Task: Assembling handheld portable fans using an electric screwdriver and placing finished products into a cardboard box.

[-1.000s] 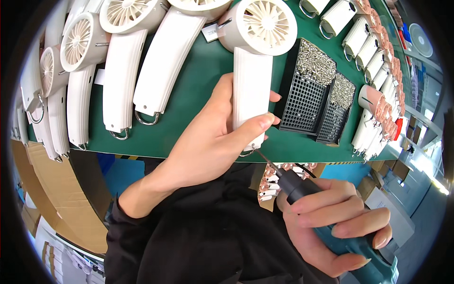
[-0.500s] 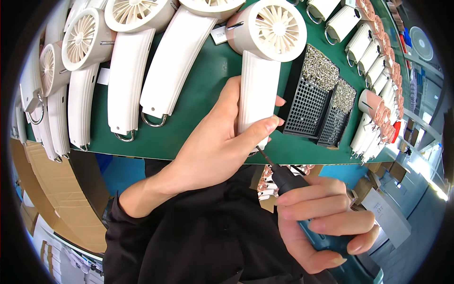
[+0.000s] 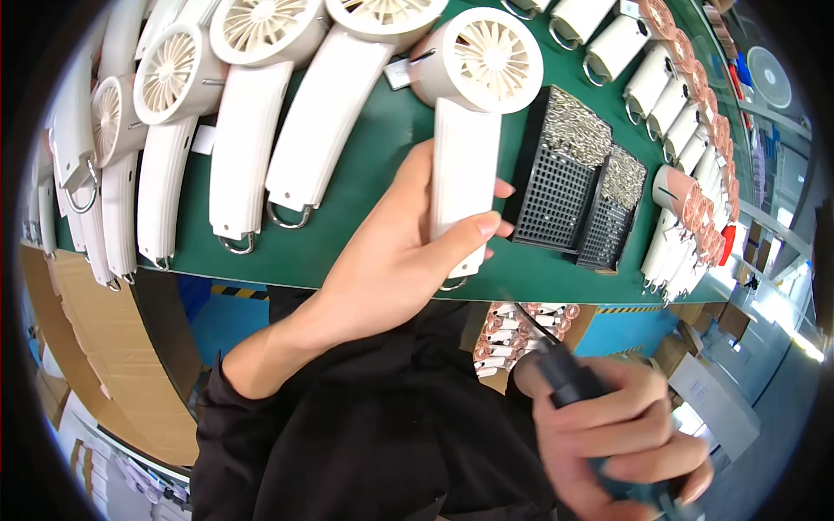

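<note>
My left hand is wrapped round the white handle of a handheld fan, thumb across its lower end. The fan's round head, with cream blades, points away from me, and a metal ring shows at the handle's foot. At the lower right my right hand grips an electric screwdriver with a black nose and dark teal body. Its thin bit points up and left, apart from the fan. Motion blurs the right hand a little. Beside the fan stand black perforated screw trays with many small silver screws heaped at their far ends.
More white fans lie in a row on the green table to the left. Fans with pink heads line the right side. Below the table edge are a cardboard box at left and a box of fans.
My right hand has drawn the screwdriver down and right, so its bit has left the foot of the fan handle. My left hand still holds the fan.
</note>
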A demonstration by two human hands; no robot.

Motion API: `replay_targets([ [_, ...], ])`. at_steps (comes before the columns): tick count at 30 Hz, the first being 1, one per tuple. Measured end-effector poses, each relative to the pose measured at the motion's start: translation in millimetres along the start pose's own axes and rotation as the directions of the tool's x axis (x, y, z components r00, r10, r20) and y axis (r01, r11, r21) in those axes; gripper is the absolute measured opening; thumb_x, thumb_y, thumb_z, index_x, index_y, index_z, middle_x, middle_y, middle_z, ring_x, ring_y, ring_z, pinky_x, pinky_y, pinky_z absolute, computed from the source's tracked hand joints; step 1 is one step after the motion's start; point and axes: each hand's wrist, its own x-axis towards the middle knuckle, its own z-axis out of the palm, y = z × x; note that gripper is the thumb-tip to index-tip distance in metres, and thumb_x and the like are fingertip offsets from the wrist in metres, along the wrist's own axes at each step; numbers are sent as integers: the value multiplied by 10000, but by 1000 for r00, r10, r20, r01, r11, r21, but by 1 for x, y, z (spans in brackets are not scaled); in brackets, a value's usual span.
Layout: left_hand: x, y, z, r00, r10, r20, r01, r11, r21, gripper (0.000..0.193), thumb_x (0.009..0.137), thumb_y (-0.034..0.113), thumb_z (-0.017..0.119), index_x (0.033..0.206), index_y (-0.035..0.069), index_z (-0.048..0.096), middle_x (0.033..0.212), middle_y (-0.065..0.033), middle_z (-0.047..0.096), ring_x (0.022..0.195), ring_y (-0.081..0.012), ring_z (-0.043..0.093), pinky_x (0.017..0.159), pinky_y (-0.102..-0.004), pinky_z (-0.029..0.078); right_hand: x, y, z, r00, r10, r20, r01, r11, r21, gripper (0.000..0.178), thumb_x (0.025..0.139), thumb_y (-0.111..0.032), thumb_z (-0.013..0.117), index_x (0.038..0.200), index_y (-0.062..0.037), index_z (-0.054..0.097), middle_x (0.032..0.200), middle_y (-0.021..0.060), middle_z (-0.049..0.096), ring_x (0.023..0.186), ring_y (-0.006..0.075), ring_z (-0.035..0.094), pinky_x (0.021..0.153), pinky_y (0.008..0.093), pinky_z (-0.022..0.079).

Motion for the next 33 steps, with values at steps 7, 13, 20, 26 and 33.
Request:
replay_targets([
  [7, -30, 15, -9, 842, 448, 300, -491, 407, 770, 626, 719, -38, 693, 1302, -10, 468, 1092, -191, 558, 886, -354, 596, 740, -367, 502, 25, 7, -54, 947, 75, -311, -213, 873, -438, 195, 940, -271, 431, 1051, -111, 437, 725, 59, 464, 381, 154, 413, 323, 296, 362],
  [13, -57, 21, -15, 898, 218, 382, -382, -42, 923, 489, 629, 110, 721, 1106, 210, 681, 958, -70, 526, 714, -200, 500, 602, -297, 442, 18, 20, -76, 914, 164, -371, -302, 886, -352, 246, 960, -184, 397, 1176, -80, 343, 726, 140, 479, 365, 231, 455, 326, 384, 453],
  [20, -64, 19, -19, 881, 214, 423, -361, -274, 891, 494, 661, 120, 662, 1136, 253, 683, 980, -81, 522, 744, -211, 504, 634, -293, 444, 17, 26, -76, 905, 197, -377, -360, 826, -433, 245, 928, -184, 440, 1076, -45, 302, 681, 142, 474, 346, 232, 447, 321, 380, 448],
  [26, -63, 23, -15, 879, 178, 443, -368, -338, 866, 515, 673, 135, 625, 1174, 255, 650, 1035, -99, 535, 776, -222, 526, 669, -308, 446, 20, 30, -67, 916, 153, -372, -339, 793, -507, 247, 910, -162, 436, 1070, -33, 301, 674, 146, 476, 349, 232, 445, 322, 376, 447],
  [33, -65, 21, -13, 883, 162, 440, -372, -330, 868, 533, 696, 142, 611, 1209, 284, 588, 1065, -115, 547, 768, -218, 536, 692, -311, 442, 18, 28, -71, 916, 164, -366, -345, 789, -509, 243, 904, -150, 440, 1066, -29, 305, 667, 144, 476, 348, 223, 445, 325, 371, 451],
])
